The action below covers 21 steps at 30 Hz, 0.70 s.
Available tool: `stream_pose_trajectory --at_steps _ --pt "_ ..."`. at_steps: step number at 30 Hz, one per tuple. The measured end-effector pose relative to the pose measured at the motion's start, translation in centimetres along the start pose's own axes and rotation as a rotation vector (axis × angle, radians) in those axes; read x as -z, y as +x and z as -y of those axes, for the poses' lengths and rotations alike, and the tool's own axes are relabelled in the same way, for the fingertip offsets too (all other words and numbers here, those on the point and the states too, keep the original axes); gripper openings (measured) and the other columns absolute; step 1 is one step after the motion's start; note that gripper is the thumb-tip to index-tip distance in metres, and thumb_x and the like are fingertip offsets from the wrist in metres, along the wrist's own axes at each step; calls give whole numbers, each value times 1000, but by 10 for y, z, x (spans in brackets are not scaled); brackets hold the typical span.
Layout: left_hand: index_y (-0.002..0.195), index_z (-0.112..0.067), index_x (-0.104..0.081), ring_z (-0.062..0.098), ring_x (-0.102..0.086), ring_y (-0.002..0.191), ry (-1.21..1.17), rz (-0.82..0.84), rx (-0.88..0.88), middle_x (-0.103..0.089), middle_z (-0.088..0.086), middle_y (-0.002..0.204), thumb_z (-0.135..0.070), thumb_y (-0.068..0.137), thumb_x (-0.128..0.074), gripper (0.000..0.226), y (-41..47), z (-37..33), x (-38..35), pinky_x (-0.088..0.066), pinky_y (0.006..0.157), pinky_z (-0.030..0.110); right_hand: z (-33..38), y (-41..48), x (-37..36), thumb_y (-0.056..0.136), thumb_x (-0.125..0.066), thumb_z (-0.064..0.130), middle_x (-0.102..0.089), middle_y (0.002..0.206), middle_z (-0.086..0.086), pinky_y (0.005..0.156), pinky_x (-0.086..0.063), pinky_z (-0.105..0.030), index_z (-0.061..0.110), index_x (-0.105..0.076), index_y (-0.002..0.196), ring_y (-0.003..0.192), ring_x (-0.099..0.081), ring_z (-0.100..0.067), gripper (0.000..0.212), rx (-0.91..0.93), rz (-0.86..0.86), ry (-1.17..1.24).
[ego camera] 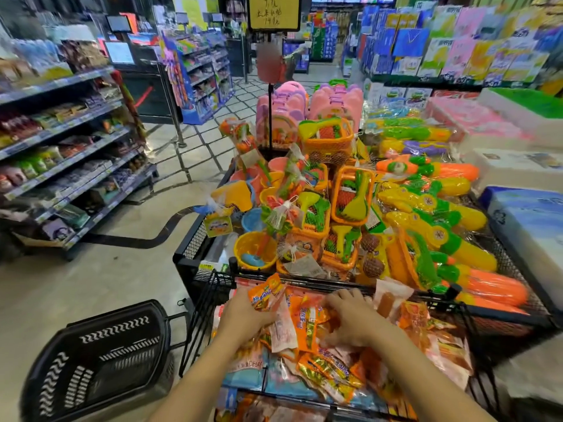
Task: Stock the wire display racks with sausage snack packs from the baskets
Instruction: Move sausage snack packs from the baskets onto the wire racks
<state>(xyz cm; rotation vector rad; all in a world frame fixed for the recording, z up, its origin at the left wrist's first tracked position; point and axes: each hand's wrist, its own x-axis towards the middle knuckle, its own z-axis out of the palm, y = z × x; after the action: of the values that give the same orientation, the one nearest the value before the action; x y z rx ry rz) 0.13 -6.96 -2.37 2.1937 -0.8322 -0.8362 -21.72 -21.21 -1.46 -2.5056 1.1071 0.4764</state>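
At the near rack (199, 318), left hand (243, 310) gripped orange packs (265, 293), right hand (350, 318) lay on the heap (329, 370), its hold unclear; rack looked nearly full, left basket (100, 360) seemingly empty.

A: You're standing in a shop, no question.
B: A supermarket, and you can tell it from the toy bin (195, 239): stocked grocery shelves (61, 166) to its left, a handwritten price sign (273, 10) at its far end, stacked boxed goods (451, 53) beyond it on the right.
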Motion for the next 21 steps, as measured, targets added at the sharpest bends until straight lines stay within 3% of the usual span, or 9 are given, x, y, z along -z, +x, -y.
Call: stream_pose_trajectory --at_steps 3,6,12,17,21 --pt "104 -23 -62 14 -68 85 -131 -16 -1 -72 -4 95 -29 69 -91 46 -1 -2 8 -53 70 33 2 0 -2 71 -76 75 -21 169 -2 122 -20 -53 29 -7 165 151 -19 -35 125 -57 36 -46" --pt "93 -18 -70 19 -73 76 -306 -2 13 -77 -2 80 -10 74 -88 28 -2 1 20 -59 78 43 3 2 -3 70 -76 77 -21 169 -6 122 -22 -54 29 -2 165 152 -18 -40 129 -85 55 -25" --pt "109 -18 -67 30 -76 89 -501 -34 110 -78 8 98 -14 73 -90 43 -6 21 36 -60 87 56 10 12 -5 75 -68 82 -30 160 -13 117 -32 -49 28 -26 161 145 -32 -37 110 -122 10 -38" --pt "114 -18 -59 24 -73 92 -506 -84 89 -73 6 104 -7 78 -87 47 -13 27 44 -58 73 37 15 17 -3 79 -67 77 -42 143 -10 110 -34 -48 25 -45 147 136 -36 -34 89 -101 -33 -101" --pt "109 -26 -56 18 -70 92 -383 -75 79 -71 2 105 -10 75 -88 49 -16 29 35 -55 76 36 16 14 -4 81 -65 76 -43 140 -8 108 -30 -50 27 -51 133 134 -31 -33 73 -38 -73 -135"
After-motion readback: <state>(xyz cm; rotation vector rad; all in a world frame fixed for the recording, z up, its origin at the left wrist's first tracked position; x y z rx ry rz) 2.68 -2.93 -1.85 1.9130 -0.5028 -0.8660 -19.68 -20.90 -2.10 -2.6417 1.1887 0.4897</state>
